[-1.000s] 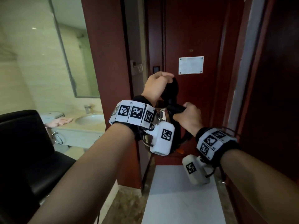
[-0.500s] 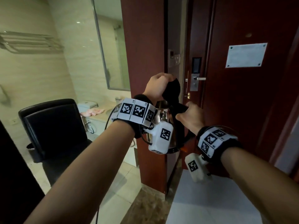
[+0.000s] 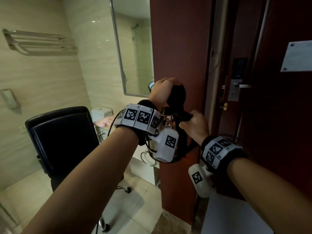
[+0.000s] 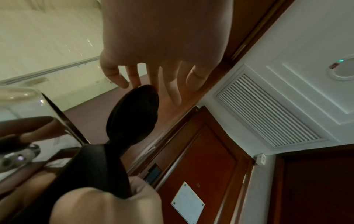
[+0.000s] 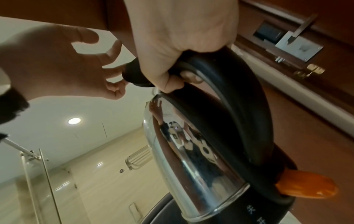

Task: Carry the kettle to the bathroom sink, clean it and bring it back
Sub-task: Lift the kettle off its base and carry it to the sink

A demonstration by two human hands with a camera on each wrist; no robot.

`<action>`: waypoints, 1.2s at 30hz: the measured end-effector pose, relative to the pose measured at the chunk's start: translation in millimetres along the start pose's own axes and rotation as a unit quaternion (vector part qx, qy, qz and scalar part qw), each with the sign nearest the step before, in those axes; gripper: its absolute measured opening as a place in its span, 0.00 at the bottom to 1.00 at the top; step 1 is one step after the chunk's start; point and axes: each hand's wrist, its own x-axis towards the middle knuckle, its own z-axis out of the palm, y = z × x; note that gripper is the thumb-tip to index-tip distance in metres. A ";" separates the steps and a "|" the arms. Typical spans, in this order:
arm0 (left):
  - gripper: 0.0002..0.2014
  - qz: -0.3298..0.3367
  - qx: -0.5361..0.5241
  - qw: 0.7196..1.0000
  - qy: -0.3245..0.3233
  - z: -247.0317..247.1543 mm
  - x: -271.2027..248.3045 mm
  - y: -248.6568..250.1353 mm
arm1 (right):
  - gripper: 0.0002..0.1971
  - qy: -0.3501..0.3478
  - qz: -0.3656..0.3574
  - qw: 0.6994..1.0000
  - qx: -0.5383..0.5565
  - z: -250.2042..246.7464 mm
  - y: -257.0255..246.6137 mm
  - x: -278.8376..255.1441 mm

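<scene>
A steel kettle (image 3: 166, 119) with a black handle hangs at chest height in the bathroom doorway. My right hand (image 3: 194, 127) grips the handle (image 5: 239, 106) from above, fingers wrapped round it. The black lid (image 3: 177, 95) stands hinged upright. My left hand (image 3: 162, 92) reaches over it, and its loosely bent fingertips (image 4: 134, 81) touch the lid's top edge (image 4: 138, 94), thumb apart. An orange switch (image 5: 306, 186) sits at the handle's foot. The bathroom counter (image 3: 143, 159) lies ahead at left, its basin hidden behind my left wrist.
A black office chair (image 3: 62, 137) stands inside the bathroom at left, close to the counter. A pink cloth (image 3: 104, 121) lies on the counter, under a mirror (image 3: 133, 48). The dark red door jamb (image 3: 179, 48) is straight ahead; the entrance door's lever (image 3: 243, 85) is at right.
The view has swung left and moved closer to the bathroom, so the chair and tiled floor fill more of the picture. Both hands keep the same hold on the kettle.
</scene>
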 end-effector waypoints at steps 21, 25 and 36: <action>0.10 -0.038 0.043 0.989 0.133 -93.9 196.9 -86.9 | 0.17 -0.098 -0.055 0.994 0.000 187.3 -34.7 191.8; 0.15 -0.013 0.019 0.990 0.142 -109.5 232.2 -97.4 | 0.16 -0.130 -0.045 0.990 0.042 208.9 -40.5 228.7; 0.06 -0.119 -0.096 0.970 0.187 -176.9 317.8 -153.0 | 0.17 -0.152 -0.072 0.984 0.054 296.8 -64.7 287.8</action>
